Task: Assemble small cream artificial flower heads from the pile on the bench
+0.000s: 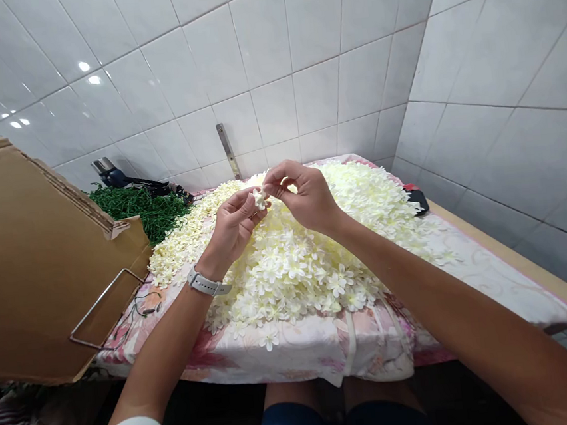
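Both hands meet above a wide heap of white artificial flower heads (294, 271) with pale yellow centres. A small white flower (259, 199) is pinched between the thumb and fingers of my left hand (234, 224), which has a light watch strap at its wrist. My right hand (306, 193) comes in from the right, thumb and forefinger pressed together at the flower's upper edge. Whatever sits between those right fingertips is too small to make out. Behind my left hand lies a band of smaller cream blossoms (177, 249).
Green plastic stems (135, 210) are piled at the back left, beside a dark blue object with a metal end (106, 169). A cardboard box (42, 262) stands left, with a bent wire frame (99, 304) near it. A black phone-like object (417, 201) lies right. Tiled walls (267, 47) rise behind.
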Available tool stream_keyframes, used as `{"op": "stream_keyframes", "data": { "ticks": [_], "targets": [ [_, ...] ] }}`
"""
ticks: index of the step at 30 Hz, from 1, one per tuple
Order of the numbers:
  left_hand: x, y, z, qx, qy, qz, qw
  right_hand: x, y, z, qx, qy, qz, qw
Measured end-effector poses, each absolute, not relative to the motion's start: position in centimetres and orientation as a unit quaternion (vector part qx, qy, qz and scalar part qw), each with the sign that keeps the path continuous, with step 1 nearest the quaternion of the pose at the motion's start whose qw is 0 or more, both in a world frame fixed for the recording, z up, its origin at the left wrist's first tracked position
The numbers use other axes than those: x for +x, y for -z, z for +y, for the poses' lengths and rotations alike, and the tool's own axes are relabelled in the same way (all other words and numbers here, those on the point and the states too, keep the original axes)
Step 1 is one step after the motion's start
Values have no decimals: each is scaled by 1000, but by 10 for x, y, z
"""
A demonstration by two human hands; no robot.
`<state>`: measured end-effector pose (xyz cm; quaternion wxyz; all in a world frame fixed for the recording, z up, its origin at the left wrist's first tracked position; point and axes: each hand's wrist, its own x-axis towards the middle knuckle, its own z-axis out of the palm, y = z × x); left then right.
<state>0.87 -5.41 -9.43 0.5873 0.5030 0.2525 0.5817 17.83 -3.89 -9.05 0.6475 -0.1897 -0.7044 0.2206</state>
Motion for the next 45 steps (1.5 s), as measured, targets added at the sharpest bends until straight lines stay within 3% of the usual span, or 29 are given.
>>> {"op": "stream_keyframes", "data": {
  "ticks": [6, 11, 14, 19, 34, 38, 45],
  "targets": [
    [5, 93, -53, 504, -583, 243, 589, 183, 90, -31, -203, -333, -630, 672],
    [6, 94, -53, 506, -582, 237, 591, 190, 92, -26, -292, -206, -662, 659],
    [6, 94, -53, 503, -584, 232, 593, 190, 92, -28, -256, -117, -720, 635],
    [7, 93, -53, 511, -574, 232, 596, 181, 94, -35, -168, -144, -753, 619],
    [7, 92, -54, 503, -573, 253, 595, 183, 92, -35, -276, -154, -687, 654],
    [6, 93, -54, 502, -575, 248, 597, 181, 94, -36, -197, -149, -743, 622],
    [9, 92, -57, 509, -565, 257, 597, 175, 94, -40, -173, -153, -724, 649]
  ]
}}
